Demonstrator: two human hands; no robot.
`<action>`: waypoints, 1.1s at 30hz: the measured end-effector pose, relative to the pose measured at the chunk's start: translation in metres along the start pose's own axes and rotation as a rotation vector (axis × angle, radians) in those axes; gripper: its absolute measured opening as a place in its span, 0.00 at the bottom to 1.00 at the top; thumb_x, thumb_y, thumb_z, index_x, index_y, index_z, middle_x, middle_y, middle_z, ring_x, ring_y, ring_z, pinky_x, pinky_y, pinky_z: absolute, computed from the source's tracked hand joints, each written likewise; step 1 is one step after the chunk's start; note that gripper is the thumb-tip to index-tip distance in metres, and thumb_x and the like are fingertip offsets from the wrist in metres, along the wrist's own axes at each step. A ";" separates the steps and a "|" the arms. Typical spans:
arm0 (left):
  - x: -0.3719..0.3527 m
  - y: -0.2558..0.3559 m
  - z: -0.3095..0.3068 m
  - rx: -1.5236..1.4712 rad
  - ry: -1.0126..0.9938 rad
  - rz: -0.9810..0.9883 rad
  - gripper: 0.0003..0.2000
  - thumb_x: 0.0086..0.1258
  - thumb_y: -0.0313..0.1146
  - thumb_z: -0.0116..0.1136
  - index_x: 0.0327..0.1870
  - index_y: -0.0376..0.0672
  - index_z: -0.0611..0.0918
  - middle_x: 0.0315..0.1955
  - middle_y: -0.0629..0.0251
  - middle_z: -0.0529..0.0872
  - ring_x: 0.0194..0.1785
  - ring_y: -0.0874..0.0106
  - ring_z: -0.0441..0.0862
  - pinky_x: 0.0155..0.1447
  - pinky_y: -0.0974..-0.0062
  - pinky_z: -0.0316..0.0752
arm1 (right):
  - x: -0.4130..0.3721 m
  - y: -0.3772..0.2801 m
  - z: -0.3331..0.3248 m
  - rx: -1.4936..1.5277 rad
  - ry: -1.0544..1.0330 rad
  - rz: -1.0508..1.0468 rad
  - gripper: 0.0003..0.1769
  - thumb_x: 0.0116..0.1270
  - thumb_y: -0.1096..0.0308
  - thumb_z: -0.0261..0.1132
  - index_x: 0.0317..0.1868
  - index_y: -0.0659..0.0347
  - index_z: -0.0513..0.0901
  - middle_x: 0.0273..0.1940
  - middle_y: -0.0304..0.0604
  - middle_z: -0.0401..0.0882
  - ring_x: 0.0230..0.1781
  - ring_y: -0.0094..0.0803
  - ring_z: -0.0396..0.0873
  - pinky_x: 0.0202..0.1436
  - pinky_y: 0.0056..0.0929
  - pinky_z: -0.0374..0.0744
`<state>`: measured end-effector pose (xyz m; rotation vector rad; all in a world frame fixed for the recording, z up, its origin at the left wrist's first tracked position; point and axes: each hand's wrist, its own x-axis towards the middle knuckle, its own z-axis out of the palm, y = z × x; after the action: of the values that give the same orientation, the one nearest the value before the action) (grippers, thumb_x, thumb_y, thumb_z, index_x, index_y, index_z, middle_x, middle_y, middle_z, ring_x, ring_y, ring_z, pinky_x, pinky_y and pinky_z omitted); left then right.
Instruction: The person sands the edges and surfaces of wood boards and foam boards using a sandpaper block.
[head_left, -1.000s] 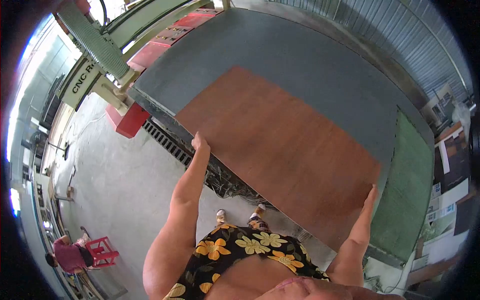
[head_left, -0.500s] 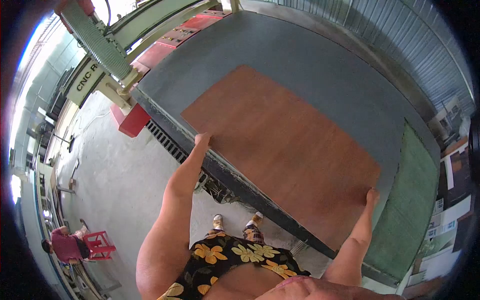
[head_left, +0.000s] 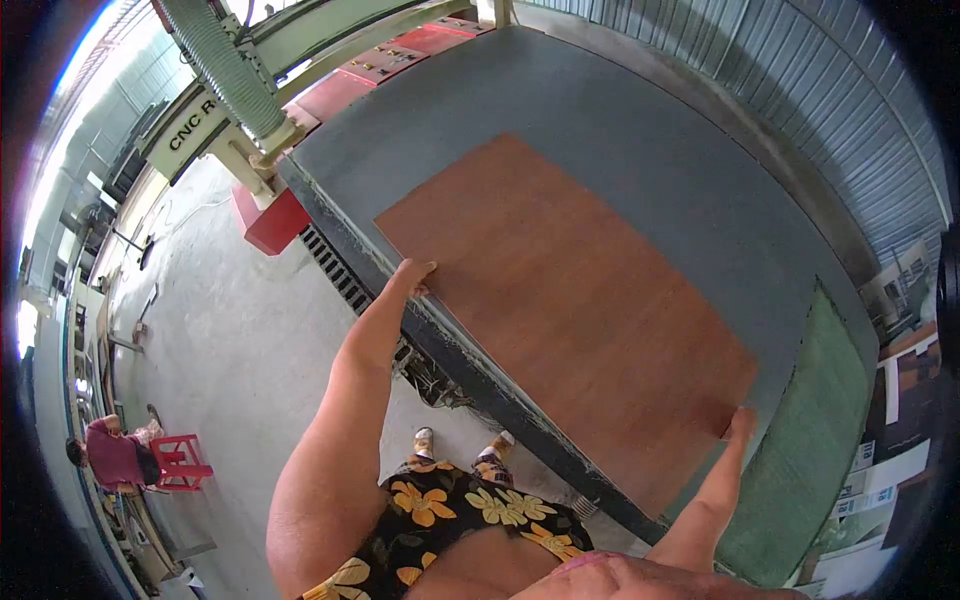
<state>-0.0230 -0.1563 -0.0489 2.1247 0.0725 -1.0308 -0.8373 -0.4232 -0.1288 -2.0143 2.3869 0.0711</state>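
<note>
A large reddish-brown wood-grain sheet (head_left: 570, 310) lies flat on the grey bed (head_left: 640, 160) of a machine. My left hand (head_left: 414, 275) is closed on the sheet's near edge, towards its left corner, with the thumb on top. My right hand (head_left: 740, 424) is closed at the sheet's right edge; its fingers show only in part. The fingers under the sheet are hidden.
A cream machine gantry marked CNC (head_left: 185, 130), with a ribbed hose (head_left: 225, 80), stands at upper left. Green matting (head_left: 800, 430) covers the bed's right end. A person (head_left: 115, 455) sits on a red stool (head_left: 183, 463) at lower left. Corrugated wall (head_left: 780, 90) runs behind.
The view has shifted slightly. My right hand sits a little lower along the sheet's right edge, and my left thumb now shows on top. The sheet remains flat on the bed.
</note>
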 end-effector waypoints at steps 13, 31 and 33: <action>0.043 -0.006 0.002 0.038 -0.086 -0.015 0.22 0.67 0.41 0.58 0.53 0.33 0.72 0.46 0.49 0.76 0.37 0.58 0.79 0.35 0.63 0.78 | -0.027 0.059 -0.050 -0.091 -0.086 0.317 0.21 0.66 0.54 0.52 0.43 0.62 0.82 0.44 0.51 0.82 0.45 0.42 0.80 0.48 0.42 0.76; 0.039 0.023 -0.009 0.417 -0.402 0.039 0.15 0.62 0.44 0.60 0.27 0.41 0.76 0.21 0.62 0.79 0.18 0.68 0.73 0.18 0.71 0.65 | -0.348 0.042 -0.148 0.653 0.420 0.379 0.17 0.69 0.58 0.55 0.41 0.65 0.80 0.37 0.55 0.81 0.39 0.49 0.80 0.43 0.37 0.75; 0.070 0.028 -0.010 0.222 -0.294 -0.204 0.15 0.62 0.43 0.61 0.36 0.38 0.77 0.28 0.58 0.82 0.25 0.63 0.79 0.21 0.69 0.69 | -0.392 0.045 -0.153 0.698 0.373 0.431 0.18 0.69 0.57 0.55 0.41 0.65 0.80 0.36 0.56 0.81 0.39 0.49 0.80 0.43 0.38 0.75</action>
<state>0.0411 -0.1879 -0.0765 2.1681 0.0332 -1.5242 -0.8128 -0.0370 0.0422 -1.2619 2.4820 -1.0492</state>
